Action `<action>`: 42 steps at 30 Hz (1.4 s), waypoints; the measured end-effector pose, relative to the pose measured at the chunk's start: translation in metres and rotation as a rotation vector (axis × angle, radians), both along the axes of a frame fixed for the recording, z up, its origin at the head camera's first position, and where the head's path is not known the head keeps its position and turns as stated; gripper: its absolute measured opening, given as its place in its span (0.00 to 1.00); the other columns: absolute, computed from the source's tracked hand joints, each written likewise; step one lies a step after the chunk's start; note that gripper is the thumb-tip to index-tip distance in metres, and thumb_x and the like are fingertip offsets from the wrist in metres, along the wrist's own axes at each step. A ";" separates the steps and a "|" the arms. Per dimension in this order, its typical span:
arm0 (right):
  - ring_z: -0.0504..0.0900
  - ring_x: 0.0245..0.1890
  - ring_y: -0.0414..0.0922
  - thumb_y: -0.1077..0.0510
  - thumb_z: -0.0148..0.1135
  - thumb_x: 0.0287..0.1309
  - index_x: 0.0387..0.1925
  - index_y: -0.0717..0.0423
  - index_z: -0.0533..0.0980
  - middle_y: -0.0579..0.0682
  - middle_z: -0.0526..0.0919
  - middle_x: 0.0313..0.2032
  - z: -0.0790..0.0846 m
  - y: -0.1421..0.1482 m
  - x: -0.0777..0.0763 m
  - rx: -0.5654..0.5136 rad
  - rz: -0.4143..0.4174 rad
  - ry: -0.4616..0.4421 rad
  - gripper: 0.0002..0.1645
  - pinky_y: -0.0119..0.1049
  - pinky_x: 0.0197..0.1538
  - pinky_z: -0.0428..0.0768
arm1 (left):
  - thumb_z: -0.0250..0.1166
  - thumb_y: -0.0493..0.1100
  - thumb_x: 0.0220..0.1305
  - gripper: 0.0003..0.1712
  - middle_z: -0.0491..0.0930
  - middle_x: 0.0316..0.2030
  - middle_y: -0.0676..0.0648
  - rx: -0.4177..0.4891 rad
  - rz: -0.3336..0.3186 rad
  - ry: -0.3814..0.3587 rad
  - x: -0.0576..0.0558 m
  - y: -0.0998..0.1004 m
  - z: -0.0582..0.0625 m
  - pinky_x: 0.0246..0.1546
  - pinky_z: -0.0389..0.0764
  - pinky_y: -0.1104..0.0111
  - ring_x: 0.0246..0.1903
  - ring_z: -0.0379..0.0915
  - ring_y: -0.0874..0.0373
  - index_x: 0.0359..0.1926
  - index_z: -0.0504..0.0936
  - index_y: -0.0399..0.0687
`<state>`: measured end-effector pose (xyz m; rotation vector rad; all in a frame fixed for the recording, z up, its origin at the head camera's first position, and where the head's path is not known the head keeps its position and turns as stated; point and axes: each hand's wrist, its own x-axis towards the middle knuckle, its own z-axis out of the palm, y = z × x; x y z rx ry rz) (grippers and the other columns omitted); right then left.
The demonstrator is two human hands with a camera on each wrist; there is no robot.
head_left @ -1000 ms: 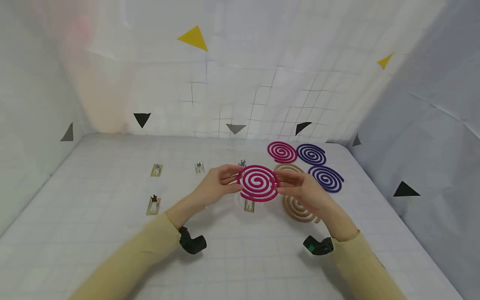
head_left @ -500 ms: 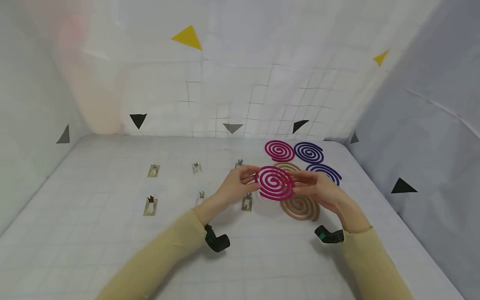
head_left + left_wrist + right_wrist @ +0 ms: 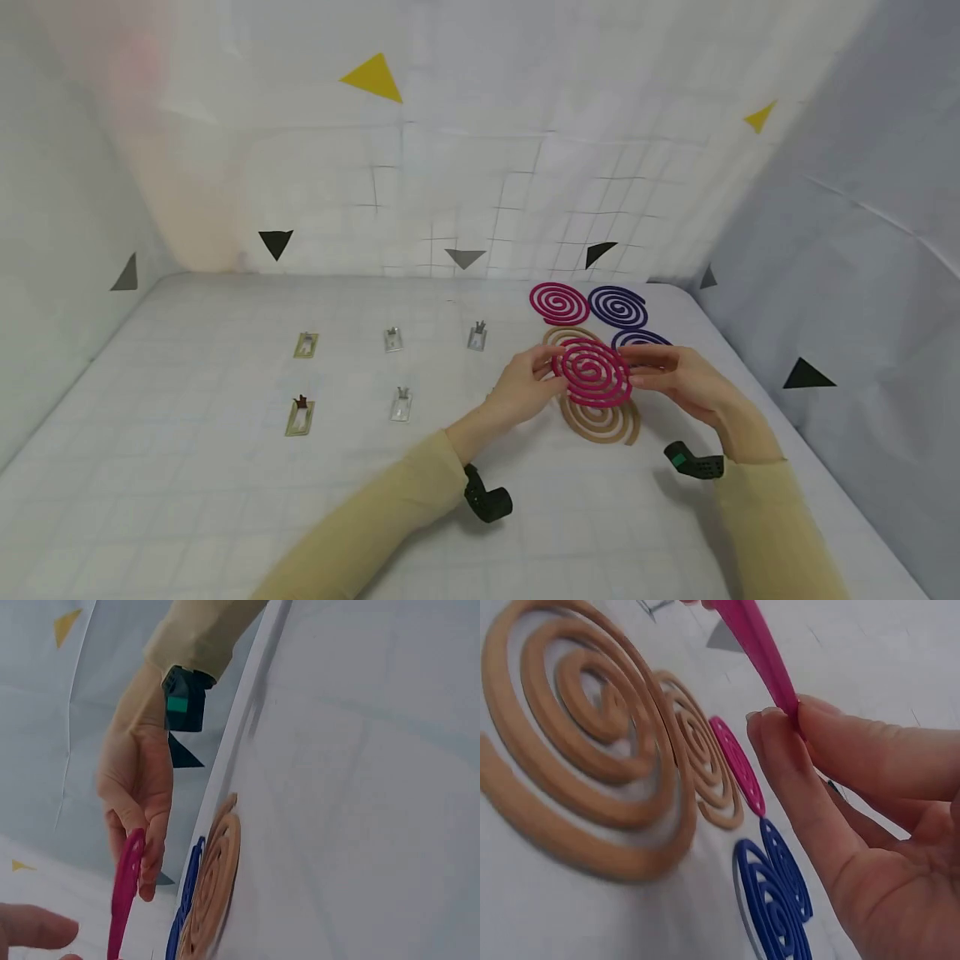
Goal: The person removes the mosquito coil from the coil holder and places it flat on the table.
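Both hands hold a magenta mosquito coil (image 3: 591, 372) just above the table, one at each side. My left hand (image 3: 525, 387) has its fingertips and thumb at the coil's left edge. The right hand (image 3: 693, 387) pinches the right edge between thumb and fingers; the right wrist view shows this pinch on the coil (image 3: 757, 652) closely. Beneath it lies a tan mosquito coil (image 3: 600, 425), partly covered. Another tan coil (image 3: 558, 335) shows behind, also partly hidden. In the left wrist view the held coil (image 3: 124, 892) appears edge-on.
A second magenta coil (image 3: 559, 304) and a blue coil (image 3: 618, 307) lie at the back right. Another blue coil (image 3: 637, 337) is partly behind the right hand. Several small metal coil stands (image 3: 300, 417) are spread over the left and middle of the white table (image 3: 187, 500).
Both hands have carried the magenta coil to the right and slightly down, from over the metal stands to over the tan coils. The left forearm now covers a stand seen before.
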<state>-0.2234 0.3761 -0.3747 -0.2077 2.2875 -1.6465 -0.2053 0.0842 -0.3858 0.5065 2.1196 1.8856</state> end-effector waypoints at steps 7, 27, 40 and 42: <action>0.81 0.53 0.36 0.59 0.64 0.65 0.70 0.67 0.64 0.38 0.82 0.53 -0.004 0.031 0.007 0.073 -0.030 -0.002 0.36 0.26 0.54 0.79 | 0.53 0.28 0.64 0.30 0.71 0.68 0.42 0.055 0.021 -0.069 0.006 0.038 -0.003 0.68 0.71 0.63 0.69 0.66 0.51 0.67 0.72 0.43; 0.80 0.49 0.31 0.60 0.60 0.68 0.65 0.62 0.71 0.31 0.83 0.49 -0.008 0.089 0.018 0.108 -0.128 0.031 0.26 0.23 0.49 0.80 | 0.55 0.23 0.51 0.33 0.80 0.51 0.43 0.189 0.196 -0.142 0.018 0.107 0.003 0.37 0.69 0.79 0.36 0.67 0.63 0.60 0.78 0.41; 0.80 0.48 0.31 0.54 0.62 0.67 0.65 0.65 0.71 0.34 0.82 0.49 -0.012 0.105 0.023 0.276 -0.134 -0.022 0.30 0.27 0.50 0.81 | 0.57 0.25 0.56 0.33 0.79 0.51 0.45 0.180 0.111 -0.303 0.028 0.122 -0.002 0.14 0.57 0.74 0.16 0.56 0.62 0.64 0.76 0.44; 0.79 0.47 0.31 0.53 0.62 0.67 0.66 0.66 0.70 0.38 0.82 0.51 -0.009 0.104 0.023 0.336 -0.132 -0.024 0.32 0.28 0.50 0.81 | 0.58 0.26 0.56 0.32 0.79 0.53 0.46 0.162 0.097 -0.298 0.029 0.123 -0.003 0.20 0.64 0.75 0.23 0.62 0.64 0.64 0.76 0.45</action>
